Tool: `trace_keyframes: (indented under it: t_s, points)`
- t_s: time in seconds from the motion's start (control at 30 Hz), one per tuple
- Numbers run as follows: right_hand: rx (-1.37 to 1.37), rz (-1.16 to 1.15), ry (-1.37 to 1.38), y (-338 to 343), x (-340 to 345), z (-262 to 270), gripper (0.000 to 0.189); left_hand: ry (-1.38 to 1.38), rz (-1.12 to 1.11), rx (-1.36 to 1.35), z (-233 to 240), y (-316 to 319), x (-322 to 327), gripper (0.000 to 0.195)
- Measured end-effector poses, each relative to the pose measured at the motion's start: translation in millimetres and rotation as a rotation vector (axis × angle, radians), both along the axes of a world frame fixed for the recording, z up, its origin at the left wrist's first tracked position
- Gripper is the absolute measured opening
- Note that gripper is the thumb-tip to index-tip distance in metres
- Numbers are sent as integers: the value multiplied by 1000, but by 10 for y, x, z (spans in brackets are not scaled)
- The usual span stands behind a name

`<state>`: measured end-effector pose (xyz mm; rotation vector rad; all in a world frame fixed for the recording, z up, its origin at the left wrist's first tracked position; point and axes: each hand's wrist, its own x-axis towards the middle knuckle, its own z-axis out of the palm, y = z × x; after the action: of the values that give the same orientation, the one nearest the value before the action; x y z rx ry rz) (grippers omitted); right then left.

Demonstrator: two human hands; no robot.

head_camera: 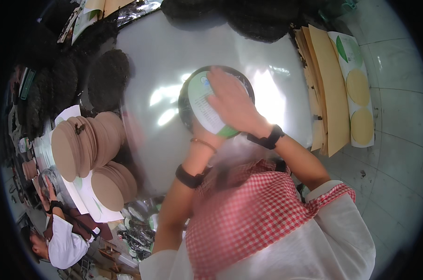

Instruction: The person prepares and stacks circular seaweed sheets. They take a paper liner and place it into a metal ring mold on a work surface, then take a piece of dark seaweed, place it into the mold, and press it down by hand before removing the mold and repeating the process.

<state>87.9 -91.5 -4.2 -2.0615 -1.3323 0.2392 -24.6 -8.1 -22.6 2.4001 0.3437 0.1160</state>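
Above the pale, shiny work table (152,140) is a dark round cake (185,101), apparently dried seaweed, in clear plastic wrap. A green and white round label (201,101) bearing writing lies on its upper face. My left hand (201,130) supports the cake from below at the near left side. Its fingers are hidden under the cake. Across the label lies my right hand (232,101), palm down, slightly blurred, its fingers extended towards the far edge. Both wrists wear black bands.
Stacks of brown cardboard discs (64,150) stand at the left edge. Dark round cakes (108,79) lie beyond them and at the far side. Brown paper sheets (327,94) and a label sheet (358,87) line the right. Wrapped packs (138,231) lie lower left, near another person (66,241).
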Motion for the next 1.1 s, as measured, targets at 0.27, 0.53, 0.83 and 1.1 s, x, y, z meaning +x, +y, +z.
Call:
trace_keyframes:
  t_s: [0.27, 0.53, 0.83, 1.1]
  points:
    - [-33, 114, -162, 36, -94, -28, 58, -553, 585, -1497, 128, -84, -62, 52]
    - [-55, 103, -286, 157, -256, 49, 49, -503, 753, -678, -94, 138, -193, 59]
    - [-273, 356, 77, -587, -27, 538, 24, -395, 537, 240, 173, 47, -225, 59]
    - [-257, 16, -233, -348, 520, 174, 20, 143, 21, 368, 242, -249, -165, 56]
